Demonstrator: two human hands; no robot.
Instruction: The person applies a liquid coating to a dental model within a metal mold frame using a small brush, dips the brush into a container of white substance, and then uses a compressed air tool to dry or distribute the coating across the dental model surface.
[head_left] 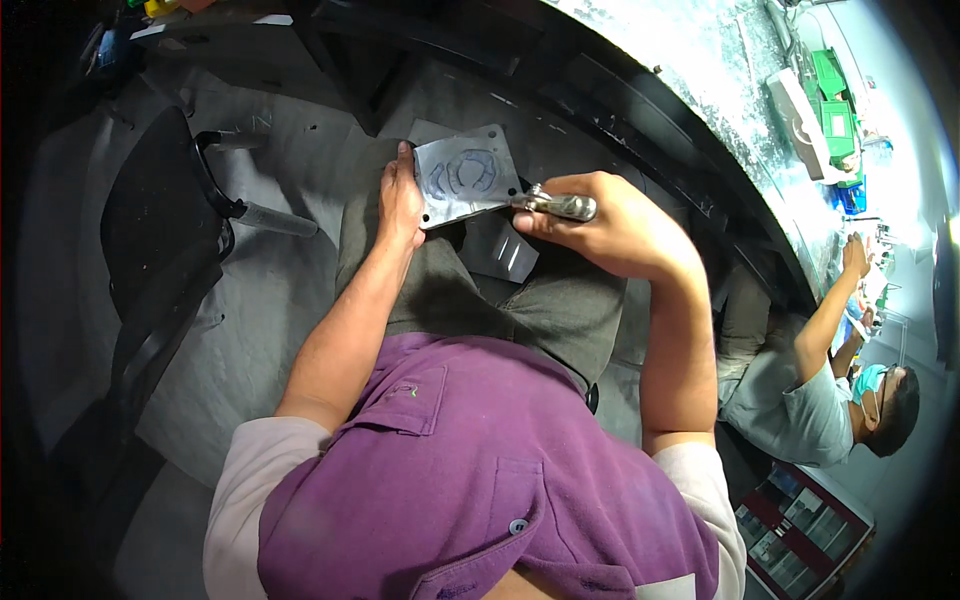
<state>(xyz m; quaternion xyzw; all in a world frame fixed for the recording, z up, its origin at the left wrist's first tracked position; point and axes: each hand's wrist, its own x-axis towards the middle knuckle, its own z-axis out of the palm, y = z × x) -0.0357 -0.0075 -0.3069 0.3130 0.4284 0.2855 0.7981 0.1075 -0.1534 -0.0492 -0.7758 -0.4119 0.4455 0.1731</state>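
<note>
My left hand [402, 198] grips the left edge of a flat grey metal plate [465, 205], thumb up along its side. The plate is tilted above my lap, with dark round holes near its corners. On its face is a ring-shaped outline beside a smaller curved one. My right hand [600, 220] is closed around a shiny silver hand tool [565, 206], whose exact kind I cannot make out. The tool's narrow front end reaches the plate's lower right corner; whether it touches is unclear.
A black chair [165, 215] stands at the left. A worn, bright workbench [700, 55] curves along the upper right, with green bins [835, 115] on it. To the right, a masked co-worker [815, 410] works at the bench. Behind them is a dark red glass-fronted cabinet [800, 535].
</note>
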